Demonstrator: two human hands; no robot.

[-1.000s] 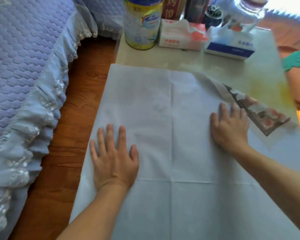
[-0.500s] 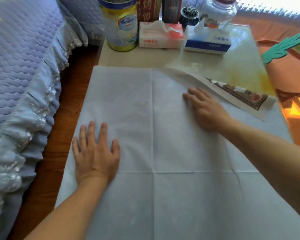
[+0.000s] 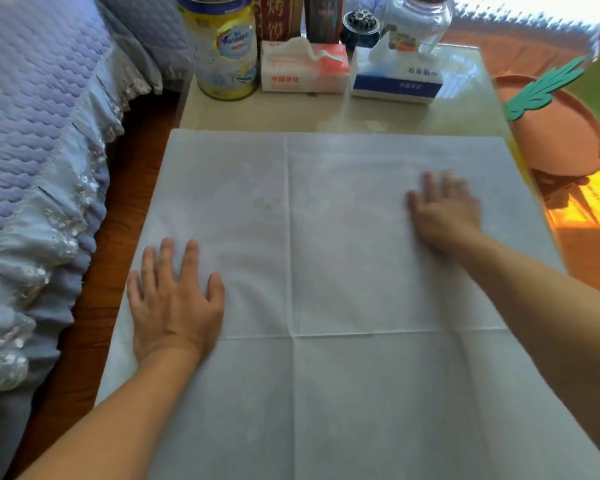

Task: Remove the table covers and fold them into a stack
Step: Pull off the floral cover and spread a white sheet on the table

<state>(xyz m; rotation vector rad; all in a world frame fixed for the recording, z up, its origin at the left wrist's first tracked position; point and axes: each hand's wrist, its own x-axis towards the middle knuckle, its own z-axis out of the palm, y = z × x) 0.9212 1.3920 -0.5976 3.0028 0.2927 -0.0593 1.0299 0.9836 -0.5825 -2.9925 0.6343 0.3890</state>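
A white table cover (image 3: 343, 237) lies flat over the near part of the table, its plain underside up and crossed by fold creases. My left hand (image 3: 174, 299) rests palm down on its left side with the fingers spread. Palm down as well, my right hand (image 3: 444, 209) presses the cover's right side; it is blurred by motion. Neither hand grips anything. The far right corner now lies flat, and no patterned side shows.
Along the table's (image 3: 291, 112) far edge stand a yellow tin (image 3: 226, 53), two tissue boxes (image 3: 303, 69) (image 3: 395, 77), a dark jar (image 3: 359, 26) and a glass jar (image 3: 418, 19). A quilted bed (image 3: 39, 150) runs along the left. An orange stool (image 3: 561, 133) sits at the right.
My right hand has swept to the right across the cover, and the turned-up patterned corner has been laid flat. My left hand has stayed in place.
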